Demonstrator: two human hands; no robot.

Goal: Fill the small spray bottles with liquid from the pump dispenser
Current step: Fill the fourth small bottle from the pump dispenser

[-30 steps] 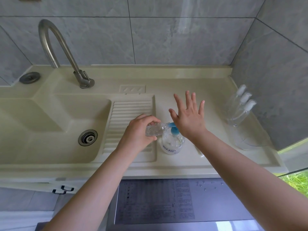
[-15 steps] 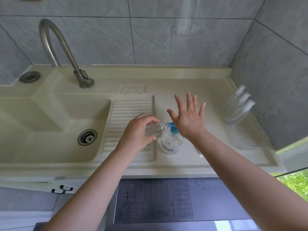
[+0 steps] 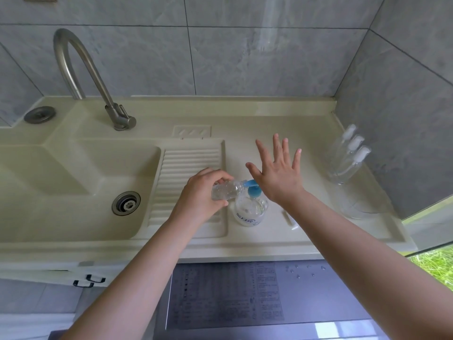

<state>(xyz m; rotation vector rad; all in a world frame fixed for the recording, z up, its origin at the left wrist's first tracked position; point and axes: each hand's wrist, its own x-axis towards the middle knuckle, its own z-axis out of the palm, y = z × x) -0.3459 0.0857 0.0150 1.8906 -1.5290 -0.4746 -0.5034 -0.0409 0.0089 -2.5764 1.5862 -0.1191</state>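
Clear spray bottle (image 3: 226, 190), seemingly part-filled.

Surface: cream countertop (image 3: 282, 123) with moulded sink.
Near front edge, centre: pump dispenser (image 3: 250, 209), upright.
Just right of it: small white cap (image 3: 289, 218), lying flat.
Right edge: clear container (image 3: 355, 204) holding three spray bottles (image 3: 349, 158).
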